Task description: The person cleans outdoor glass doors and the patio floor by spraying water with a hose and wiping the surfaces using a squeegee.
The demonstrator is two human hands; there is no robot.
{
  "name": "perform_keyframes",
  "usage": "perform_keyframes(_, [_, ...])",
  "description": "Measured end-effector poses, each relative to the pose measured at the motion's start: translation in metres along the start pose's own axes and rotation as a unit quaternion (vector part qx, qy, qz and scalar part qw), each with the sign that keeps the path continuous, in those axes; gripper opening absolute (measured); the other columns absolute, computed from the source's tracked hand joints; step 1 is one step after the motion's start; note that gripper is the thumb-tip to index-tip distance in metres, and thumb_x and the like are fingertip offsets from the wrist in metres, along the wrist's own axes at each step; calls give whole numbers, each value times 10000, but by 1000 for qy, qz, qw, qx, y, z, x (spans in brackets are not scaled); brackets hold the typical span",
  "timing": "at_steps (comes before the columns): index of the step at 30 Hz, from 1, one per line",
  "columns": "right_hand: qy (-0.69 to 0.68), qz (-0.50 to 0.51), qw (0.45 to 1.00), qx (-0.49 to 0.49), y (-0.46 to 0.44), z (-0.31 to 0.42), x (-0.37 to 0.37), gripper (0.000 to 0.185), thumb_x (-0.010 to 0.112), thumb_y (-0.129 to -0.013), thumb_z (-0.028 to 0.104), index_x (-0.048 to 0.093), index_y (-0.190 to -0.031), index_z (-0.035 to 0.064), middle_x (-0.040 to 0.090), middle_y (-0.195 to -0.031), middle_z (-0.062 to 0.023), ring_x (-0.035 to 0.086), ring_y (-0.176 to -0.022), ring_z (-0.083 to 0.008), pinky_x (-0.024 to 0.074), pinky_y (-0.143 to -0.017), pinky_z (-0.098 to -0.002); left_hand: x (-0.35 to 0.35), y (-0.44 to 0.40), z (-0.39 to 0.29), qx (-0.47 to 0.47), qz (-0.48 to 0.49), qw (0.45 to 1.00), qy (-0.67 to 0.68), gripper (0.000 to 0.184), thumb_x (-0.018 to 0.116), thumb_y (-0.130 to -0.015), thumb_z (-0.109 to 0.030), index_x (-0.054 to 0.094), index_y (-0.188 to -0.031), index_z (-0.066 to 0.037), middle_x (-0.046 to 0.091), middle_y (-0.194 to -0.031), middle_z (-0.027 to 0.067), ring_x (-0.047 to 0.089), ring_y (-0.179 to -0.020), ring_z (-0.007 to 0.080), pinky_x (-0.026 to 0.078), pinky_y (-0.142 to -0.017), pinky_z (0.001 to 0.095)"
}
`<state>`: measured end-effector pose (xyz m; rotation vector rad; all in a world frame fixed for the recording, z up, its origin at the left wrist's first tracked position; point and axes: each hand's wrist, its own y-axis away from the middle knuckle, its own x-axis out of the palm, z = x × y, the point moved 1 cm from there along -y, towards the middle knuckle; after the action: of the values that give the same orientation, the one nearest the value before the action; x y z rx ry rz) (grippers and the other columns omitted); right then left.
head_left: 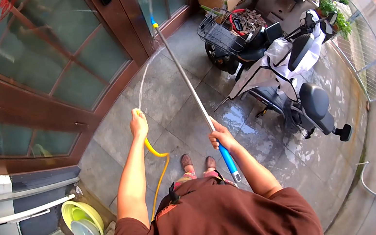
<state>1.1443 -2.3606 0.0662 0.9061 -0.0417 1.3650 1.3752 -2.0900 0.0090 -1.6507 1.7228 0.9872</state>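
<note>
My left hand (138, 124) is closed around the end of a yellow hose (155, 153), which trails down past my left side. A thin stream of water (142, 80) arcs from it toward the brown-framed glass doors (82, 70). In my right hand (221, 135) is a long-handled window wiper (185, 76), gripped near the top of its blue handle. Its metal pole slants up and away to a blue and yellow joint. The thin pale head (150, 6) is at the door glass; whether it touches cannot be made out.
An electric scooter (268, 68) with a white cover stands to the right on wet grey tiles (177, 112). Behind it is a cardboard box (221, 0). Basins (82, 222) lie at lower left. A wire fence (360, 55) and plants (335, 8) line the right.
</note>
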Motion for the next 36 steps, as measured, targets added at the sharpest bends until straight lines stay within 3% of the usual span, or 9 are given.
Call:
perform_keyframes(3, [-43, 2, 999, -9, 5, 5, 4, 803, 437, -826, -18, 138, -1502, 298, 409, -610, 11, 395, -444, -81, 370, -409, -227, -25, 3, -24, 54, -54, 997, 11, 192, 490, -932, -219, 444, -1103, -143, 647, -833, 208, 613, -815, 442, 468, -683, 529])
perform_keyframes(6, [-20, -33, 999, -11, 9, 4, -1, 798, 438, -826, -20, 147, -1503, 286, 408, -607, 9, 396, -442, -82, 375, -409, -230, -44, 0, -39, 48, -60, 996, 46, 209, 491, -930, -181, 458, -1129, -128, 642, -885, 207, 610, -863, 427, 457, -715, 504])
perform_keyframes(15, [-11, -71, 997, 20, 15, -5, -7, 780, 445, -841, -6, 150, -1503, 283, 412, -609, -2, 398, -445, -96, 389, -421, -252, -57, -5, -17, 68, -97, 992, 55, 215, 505, -927, -176, 463, -1134, -139, 644, -870, 203, 612, -840, 430, 464, -696, 503])
perform_keyframes(21, [-35, -97, 994, 46, 14, -23, -6, 762, 440, -844, -1, 167, -1499, 279, 415, -619, -5, 394, -448, -98, 385, -423, -250, -31, -17, 24, 55, -37, 998, 11, 194, 510, -926, -206, 450, -1097, -137, 649, -823, 207, 624, -782, 432, 475, -647, 517])
perform_keyframes(26, [-72, -87, 993, 27, -14, -24, -4, 722, 433, -862, 16, 187, -1486, 284, 401, -617, 6, 385, -449, -87, 372, -421, -238, -20, -33, 26, 17, 36, 999, 12, 193, 491, -931, -235, 457, -1082, -121, 655, -846, 209, 623, -800, 432, 482, -680, 516])
perform_keyframes(29, [-172, -64, 982, 38, -42, -8, -8, 678, 440, -867, 19, 245, -1459, 285, 410, -617, 13, 386, -448, -81, 372, -420, -234, -9, -37, 32, -14, 82, 996, 13, 200, 489, -931, -246, 458, -1075, -111, 655, -857, 210, 623, -815, 431, 483, -696, 512])
perform_keyframes(32, [-192, -53, 978, 57, -75, 17, -8, 487, 452, -870, 36, 415, -1311, 241, 420, -613, 24, 400, -453, -76, 372, -415, -235, 3, -42, 36, -11, 99, 995, 16, 202, 491, -929, -248, 459, -1070, -107, 654, -863, 212, 623, -823, 428, 481, -704, 510])
perform_keyframes(35, [-5, -92, 994, 57, -120, 26, -6, 246, 468, -872, 56, 499, -1070, 199, 423, -609, 32, 409, -458, -72, 369, -407, -235, 8, -45, 35, -21, 104, 994, 21, 198, 495, -926, -240, 465, -1067, -105, 652, -865, 214, 622, -826, 425, 480, -708, 509])
perform_keyframes(36, [-7, -101, 993, 59, -134, 23, -6, 235, 487, -867, 60, 493, -1055, 201, 421, -605, 37, 406, -456, -67, 359, -405, -229, 9, -43, 35, -31, 105, 994, 21, 196, 497, -925, -237, 468, -1066, -104, 651, -864, 214, 622, -826, 424, 479, -710, 509])
